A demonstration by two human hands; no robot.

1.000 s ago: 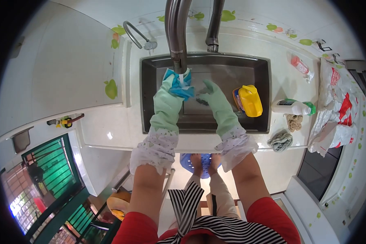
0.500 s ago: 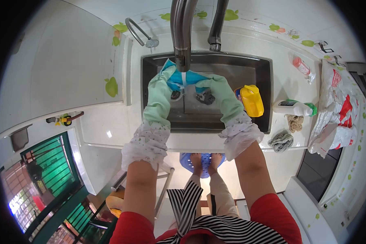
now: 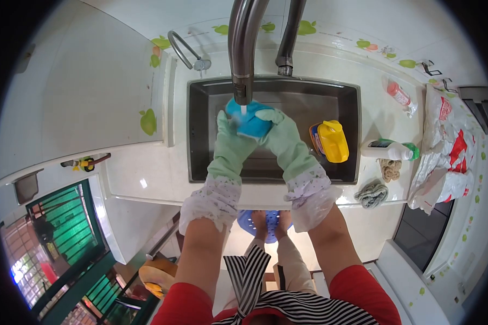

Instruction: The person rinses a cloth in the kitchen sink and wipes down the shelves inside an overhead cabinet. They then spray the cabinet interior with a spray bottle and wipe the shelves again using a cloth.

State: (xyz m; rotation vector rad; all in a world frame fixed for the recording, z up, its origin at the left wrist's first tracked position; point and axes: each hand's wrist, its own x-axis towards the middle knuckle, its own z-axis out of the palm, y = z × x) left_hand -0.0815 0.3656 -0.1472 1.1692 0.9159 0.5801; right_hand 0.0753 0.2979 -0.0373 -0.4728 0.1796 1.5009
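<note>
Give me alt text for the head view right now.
A blue cloth is under a running faucet, the right hand gripping it and the left hand against it, both in green gloves, over a dark sink. A yellow container sits inside, toward the right.

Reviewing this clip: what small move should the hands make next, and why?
Probably turn the blue cloth slightly under the tap: the water falls on only part of it, and the right hand already holds one edge, with the left hand against it.
</note>
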